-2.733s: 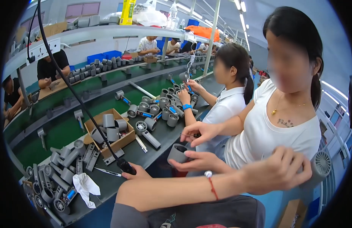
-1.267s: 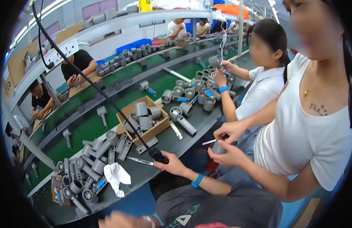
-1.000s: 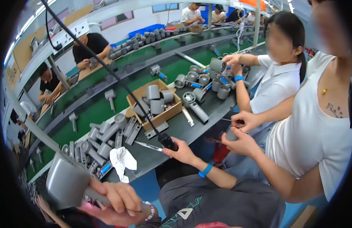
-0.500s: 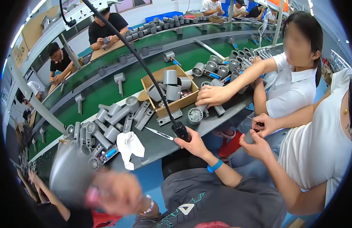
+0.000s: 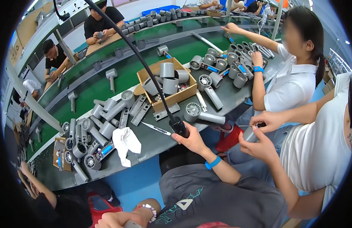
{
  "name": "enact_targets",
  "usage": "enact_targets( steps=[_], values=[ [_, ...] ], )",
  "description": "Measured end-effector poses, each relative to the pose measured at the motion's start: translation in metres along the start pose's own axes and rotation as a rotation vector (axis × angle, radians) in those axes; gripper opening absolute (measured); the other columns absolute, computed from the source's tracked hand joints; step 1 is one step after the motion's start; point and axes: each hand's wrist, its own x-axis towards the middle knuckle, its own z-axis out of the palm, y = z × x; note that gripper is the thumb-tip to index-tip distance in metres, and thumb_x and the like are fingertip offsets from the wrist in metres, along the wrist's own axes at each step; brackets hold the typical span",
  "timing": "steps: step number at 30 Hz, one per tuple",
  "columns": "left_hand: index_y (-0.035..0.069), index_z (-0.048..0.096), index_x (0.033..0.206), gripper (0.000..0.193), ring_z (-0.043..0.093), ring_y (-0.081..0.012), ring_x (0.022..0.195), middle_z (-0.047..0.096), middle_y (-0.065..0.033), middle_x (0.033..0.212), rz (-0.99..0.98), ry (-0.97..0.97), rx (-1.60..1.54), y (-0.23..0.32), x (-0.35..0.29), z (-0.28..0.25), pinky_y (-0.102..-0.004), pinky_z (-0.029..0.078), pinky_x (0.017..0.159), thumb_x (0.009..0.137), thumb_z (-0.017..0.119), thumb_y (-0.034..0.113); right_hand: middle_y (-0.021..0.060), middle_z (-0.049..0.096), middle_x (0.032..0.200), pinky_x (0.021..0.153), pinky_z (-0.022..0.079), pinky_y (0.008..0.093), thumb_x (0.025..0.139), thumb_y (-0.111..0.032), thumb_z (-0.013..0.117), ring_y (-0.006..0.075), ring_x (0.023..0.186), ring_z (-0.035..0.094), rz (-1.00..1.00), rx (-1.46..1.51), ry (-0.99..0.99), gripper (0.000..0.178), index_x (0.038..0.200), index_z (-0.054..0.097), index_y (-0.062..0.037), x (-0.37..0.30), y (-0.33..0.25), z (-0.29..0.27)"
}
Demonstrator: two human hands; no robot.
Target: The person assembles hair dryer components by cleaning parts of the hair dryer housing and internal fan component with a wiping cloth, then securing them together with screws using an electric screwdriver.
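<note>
My right hand [image 5: 195, 142], with a blue wristband, is wrapped round a black electric screwdriver [image 5: 179, 128] hanging on a dark cable over the bench edge. At the lower edge, my left hand [image 5: 116, 219] is closed on a grey plastic part [image 5: 132, 224], mostly cut off by the picture. A slim pointed metal tool [image 5: 156, 128], perhaps tweezers, lies left of the screwdriver. Beside it a crumpled white cloth [image 5: 126, 146] hangs over the edge. Just right of the screwdriver, a grey fan housing [image 5: 192, 111] with a spoked round face rests on the bench.
A cardboard box [image 5: 179, 100] of grey cylinders stands behind the screwdriver. Grey handled housings [image 5: 107, 129] are heaped at left. Beyond runs a green conveyor belt [image 5: 94, 85]. Two people in white sit close on my right; one holds a grey part [image 5: 250, 134]. A red stool [image 5: 102, 203] stands lower left.
My left hand has dropped toward the lower edge with the grey part, uncovering the bench's left end. The neighbour's hand has left the parts beside the box and reaches over the belt.
</note>
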Motion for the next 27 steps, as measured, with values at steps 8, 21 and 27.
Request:
enact_targets(
  steps=[8,21,27],
  values=[
    [-0.002,0.056,0.104,0.031,0.05,-0.0196,0.042,0.058,-0.0114,0.068,-0.364,-0.277,-0.049,-0.026,0.026,0.02,-0.0329,0.045,0.037,0.101,0.047,0.028,-0.0025,0.056,0.076,0.057,0.043,0.0214,0.086,-0.021,0.075,0.0043,0.062,0.053,-0.022,0.006,-0.023,0.034,0.109,0.059,-0.0033,0.001,0.004,0.003],
    [0.002,0.051,0.093,0.026,0.054,-0.0131,0.052,0.057,-0.0033,0.07,0.407,0.632,-0.042,-0.043,0.027,0.069,-0.0255,0.043,0.047,0.097,0.055,0.028,-0.0005,0.052,0.063,0.054,0.036,0.026,0.081,-0.037,0.077,0.0069,0.058,0.043,-0.046,0.033,0.053,0.04,0.094,0.061,-0.0031,0.001,0.003,0.014],
    [0.001,0.046,0.12,0.046,0.052,-0.0259,0.043,0.054,-0.0144,0.059,-0.412,-0.364,0.224,-0.01,0.017,-0.026,-0.0333,0.043,0.039,0.105,0.038,0.043,-0.0028,0.056,0.076,0.058,0.044,0.0212,0.084,-0.021,0.076,0.0046,0.063,0.054,0.019,-0.007,0.022,0.038,0.113,0.059,-0.003,-0.003,0.001,0.0]
  ],
)
